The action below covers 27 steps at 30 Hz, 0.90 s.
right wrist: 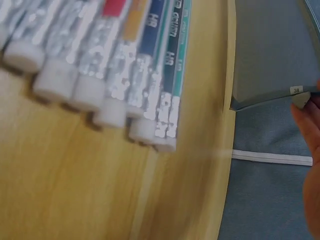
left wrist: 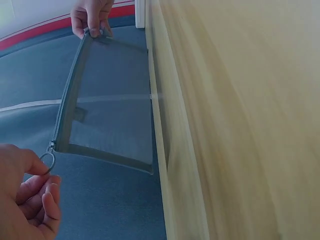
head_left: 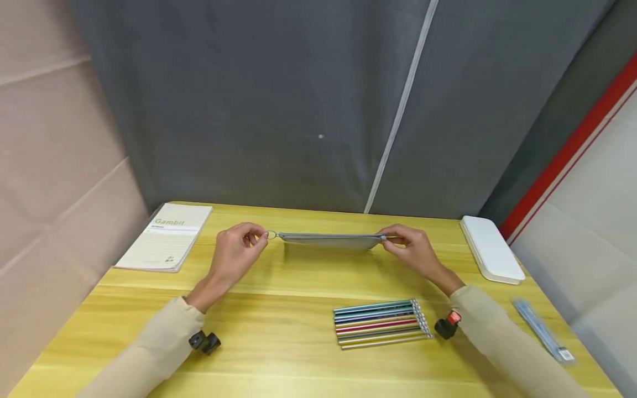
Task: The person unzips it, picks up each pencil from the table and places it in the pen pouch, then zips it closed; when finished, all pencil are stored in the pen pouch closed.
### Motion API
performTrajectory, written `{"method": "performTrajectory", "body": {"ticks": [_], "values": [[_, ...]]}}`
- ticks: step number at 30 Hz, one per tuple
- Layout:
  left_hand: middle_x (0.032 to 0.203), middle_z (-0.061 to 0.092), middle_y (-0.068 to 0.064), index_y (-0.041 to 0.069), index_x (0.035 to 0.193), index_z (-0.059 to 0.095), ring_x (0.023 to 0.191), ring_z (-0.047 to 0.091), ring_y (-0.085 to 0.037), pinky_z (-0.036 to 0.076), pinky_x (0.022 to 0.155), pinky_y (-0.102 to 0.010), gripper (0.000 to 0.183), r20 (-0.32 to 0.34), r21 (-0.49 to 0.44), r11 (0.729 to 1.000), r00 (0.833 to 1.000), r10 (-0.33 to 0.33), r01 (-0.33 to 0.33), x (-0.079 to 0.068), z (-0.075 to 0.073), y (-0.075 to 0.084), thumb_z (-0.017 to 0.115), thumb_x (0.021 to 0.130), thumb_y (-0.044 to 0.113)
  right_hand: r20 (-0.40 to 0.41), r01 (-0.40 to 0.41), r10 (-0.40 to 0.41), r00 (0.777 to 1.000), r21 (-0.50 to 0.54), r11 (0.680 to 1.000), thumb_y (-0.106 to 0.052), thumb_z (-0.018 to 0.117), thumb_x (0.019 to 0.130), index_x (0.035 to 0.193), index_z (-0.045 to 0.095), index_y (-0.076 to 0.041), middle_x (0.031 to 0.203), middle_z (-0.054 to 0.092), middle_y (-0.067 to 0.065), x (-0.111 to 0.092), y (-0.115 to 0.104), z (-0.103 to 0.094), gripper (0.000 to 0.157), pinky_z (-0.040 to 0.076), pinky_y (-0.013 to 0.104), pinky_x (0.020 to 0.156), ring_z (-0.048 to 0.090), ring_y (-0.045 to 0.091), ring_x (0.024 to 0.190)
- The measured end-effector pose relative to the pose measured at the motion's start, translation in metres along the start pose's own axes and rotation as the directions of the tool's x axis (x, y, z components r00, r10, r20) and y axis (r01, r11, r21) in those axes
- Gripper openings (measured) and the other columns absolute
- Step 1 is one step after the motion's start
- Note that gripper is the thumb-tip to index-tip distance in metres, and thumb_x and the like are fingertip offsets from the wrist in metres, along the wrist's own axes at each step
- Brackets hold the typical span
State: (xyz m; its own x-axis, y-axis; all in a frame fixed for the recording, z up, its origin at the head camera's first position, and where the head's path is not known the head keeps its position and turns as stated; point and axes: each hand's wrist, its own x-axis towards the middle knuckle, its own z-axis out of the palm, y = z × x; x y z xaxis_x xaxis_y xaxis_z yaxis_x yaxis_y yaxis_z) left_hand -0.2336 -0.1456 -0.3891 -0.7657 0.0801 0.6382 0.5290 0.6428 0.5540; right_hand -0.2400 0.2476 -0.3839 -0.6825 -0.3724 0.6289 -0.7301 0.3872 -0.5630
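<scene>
Head view: one pouch was held upright over the far part of the table. Left hand pinched its ring; right hand pinched the opposite corner. Hazards, as judged: an uneven pull on the ring might have jammed the zip; a weak right pinch might have let that corner slip. Condition: grey, thin, see-through, flat; zip along the top, tag reading 38.

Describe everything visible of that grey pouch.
The flat, grey pouch looks see-through, perhaps mesh, with solid trim. A zip runs along its top, with a ring at one end; a small label at the other reads 38. It hangs upright over the table: the left hand pinches the ring, the right hand grips the far end.
</scene>
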Motion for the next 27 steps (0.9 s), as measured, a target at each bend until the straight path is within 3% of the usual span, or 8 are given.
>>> {"method": "performTrajectory", "body": {"ticks": [7,14,21,24,27], "values": [[0.075,0.071,-0.004,0.007,0.088,0.075,0.064,0.059,-0.012,0.047,0.059,-0.022,0.004,0.067,0.036,0.999,0.997,-0.027,0.025,0.001,0.001,0.004,0.072,0.088,0.010,0.023,0.014,-0.013,1.000,-0.039,0.999,0.023,0.070,0.079,0.099,0.070,0.014,0.096,0.072,0.028,-0.001,-0.001,-0.002,0.022,0.058,0.018,0.078,0.073,0.035,0.084],[0.086,0.073,-0.002,0.012,0.091,0.072,0.076,0.064,-0.018,0.050,0.068,-0.030,0.007,0.200,0.073,0.997,0.979,-0.045,0.031,-0.004,-0.001,0.004,0.069,0.090,0.018,0.040,0.021,-0.020,0.999,-0.043,0.999,0.022,0.070,0.080,0.100,0.070,0.014,0.098,0.072,0.029,0.000,-0.001,0.000,0.022,0.056,0.015,0.082,0.071,0.040,0.086],[0.106,0.073,-0.004,0.010,0.105,0.074,0.102,0.060,-0.025,0.053,0.087,-0.042,0.022,0.283,0.134,0.990,0.959,0.002,-0.042,0.002,0.006,0.014,0.075,0.090,0.027,0.060,0.038,-0.037,0.998,-0.006,0.999,0.023,0.069,0.080,0.101,0.069,0.015,0.100,0.071,0.030,0.000,0.001,0.000,0.022,0.056,0.015,0.083,0.071,0.043,0.088],[0.111,0.073,-0.004,0.011,0.109,0.075,0.108,0.059,-0.024,0.053,0.092,-0.043,0.023,0.360,0.144,0.982,0.931,0.064,-0.123,0.011,0.013,0.020,0.075,0.091,0.026,0.065,0.041,-0.041,0.997,-0.001,0.999,0.023,0.069,0.080,0.101,0.069,0.015,0.100,0.071,0.030,-0.001,0.002,0.000,0.023,0.056,0.016,0.083,0.071,0.042,0.088],[0.115,0.073,-0.004,0.012,0.113,0.075,0.112,0.060,-0.023,0.053,0.096,-0.043,0.027,0.480,0.121,0.970,0.868,0.129,-0.211,0.023,0.020,0.027,0.074,0.093,0.030,0.059,0.044,-0.043,0.997,-0.006,0.999,0.023,0.069,0.079,0.101,0.070,0.014,0.100,0.071,0.030,-0.001,0.003,0.001,0.024,0.056,0.015,0.082,0.071,0.042,0.088]]}}
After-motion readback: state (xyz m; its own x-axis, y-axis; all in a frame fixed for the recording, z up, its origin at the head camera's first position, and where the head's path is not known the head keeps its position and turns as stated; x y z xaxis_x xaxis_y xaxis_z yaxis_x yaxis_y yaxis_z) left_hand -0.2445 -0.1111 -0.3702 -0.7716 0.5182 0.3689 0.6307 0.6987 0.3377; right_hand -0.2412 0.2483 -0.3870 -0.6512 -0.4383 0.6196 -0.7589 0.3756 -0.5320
